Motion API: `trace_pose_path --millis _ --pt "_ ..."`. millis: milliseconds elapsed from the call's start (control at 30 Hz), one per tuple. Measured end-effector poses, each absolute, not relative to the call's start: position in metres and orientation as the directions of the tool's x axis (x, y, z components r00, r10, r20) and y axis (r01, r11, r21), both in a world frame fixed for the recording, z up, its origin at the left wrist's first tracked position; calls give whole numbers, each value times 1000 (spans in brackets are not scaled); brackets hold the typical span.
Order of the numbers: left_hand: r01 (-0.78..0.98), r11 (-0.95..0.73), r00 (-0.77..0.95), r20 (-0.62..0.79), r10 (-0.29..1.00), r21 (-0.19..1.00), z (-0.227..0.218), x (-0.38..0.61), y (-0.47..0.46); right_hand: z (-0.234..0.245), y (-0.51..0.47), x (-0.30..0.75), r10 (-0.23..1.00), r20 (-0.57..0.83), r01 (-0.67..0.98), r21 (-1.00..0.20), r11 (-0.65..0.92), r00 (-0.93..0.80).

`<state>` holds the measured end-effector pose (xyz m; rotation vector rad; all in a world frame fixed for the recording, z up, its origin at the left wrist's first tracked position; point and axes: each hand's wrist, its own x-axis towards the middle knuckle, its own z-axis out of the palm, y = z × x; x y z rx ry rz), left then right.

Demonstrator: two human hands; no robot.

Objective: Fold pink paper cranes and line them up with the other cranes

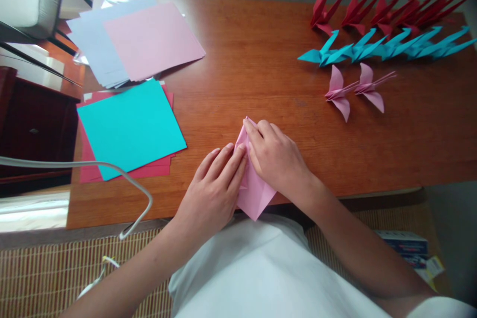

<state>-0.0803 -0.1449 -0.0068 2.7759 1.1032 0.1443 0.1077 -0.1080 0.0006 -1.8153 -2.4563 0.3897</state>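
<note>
A folded sheet of pink origami paper (257,194) lies at the table's front edge, close to my body. It has a narrow, pointed top and a wider lower end whose tip hangs over the edge. From the left, my left hand (216,184) presses its fingertips onto the paper's left side. My right hand (278,156) grips the upper right side, its index finger near the top point and the other fingers curled. Part of the paper is hidden under both hands.
Red paper cranes (387,12), blue paper cranes (391,47) and two pink paper cranes (337,92) stand at the right. At the left lie pink sheets (156,39) over pale ones and a turquoise sheet (134,129) over red ones. A white cable (137,184) crosses the front left corner.
</note>
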Motion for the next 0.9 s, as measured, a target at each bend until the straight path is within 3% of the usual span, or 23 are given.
trace_pose_path --millis 900 --pt "678 -714 723 16 691 175 -6 -80 -146 2 -106 104 952 -138 951 -189 244 -272"
